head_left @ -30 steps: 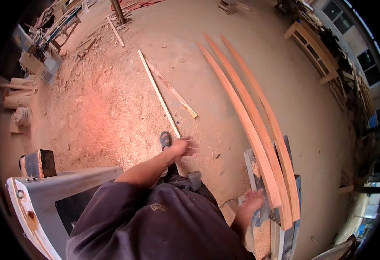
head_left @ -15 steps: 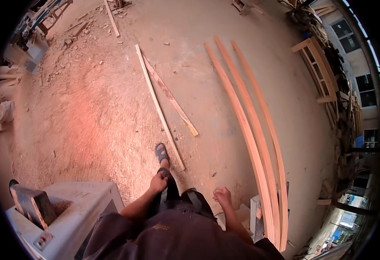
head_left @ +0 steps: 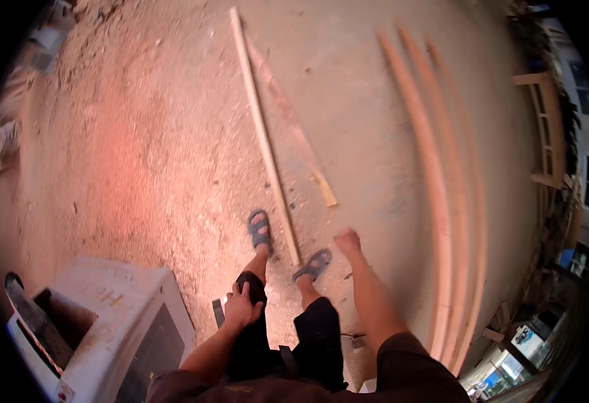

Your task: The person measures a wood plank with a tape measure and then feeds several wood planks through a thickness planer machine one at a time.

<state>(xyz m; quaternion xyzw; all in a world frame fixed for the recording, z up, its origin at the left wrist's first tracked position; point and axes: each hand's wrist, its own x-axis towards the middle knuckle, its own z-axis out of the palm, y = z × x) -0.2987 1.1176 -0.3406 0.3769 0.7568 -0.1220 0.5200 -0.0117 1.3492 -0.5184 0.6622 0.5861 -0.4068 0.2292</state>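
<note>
My left hand [head_left: 242, 307] rests on my left thigh near the knee, its fingers laid out over the dark shorts with nothing in them. Out in front, my right hand [head_left: 348, 240] hangs above the floor, blurred, so its fingers cannot be made out. Nearest to that hand is the yellowish end of a reddish-brown board [head_left: 325, 187] lying on the ground. A long pale wooden strip [head_left: 261, 134] lies at a narrow angle beside it, its near end between my sandaled feet. To the right, three long planks [head_left: 437, 201] run side by side, raised at their near ends.
A grey machine [head_left: 116, 295] with an opening in its top stands close on my left. Sawdust and wood chips cover the floor [head_left: 160, 168]. A wooden frame [head_left: 546, 127] and stacked timber line the right side.
I have stepped forward, and my right foot now shows beside the pale strip. My right arm has stretched forward. My left hand has stayed on the thigh, its fingers now spread.
</note>
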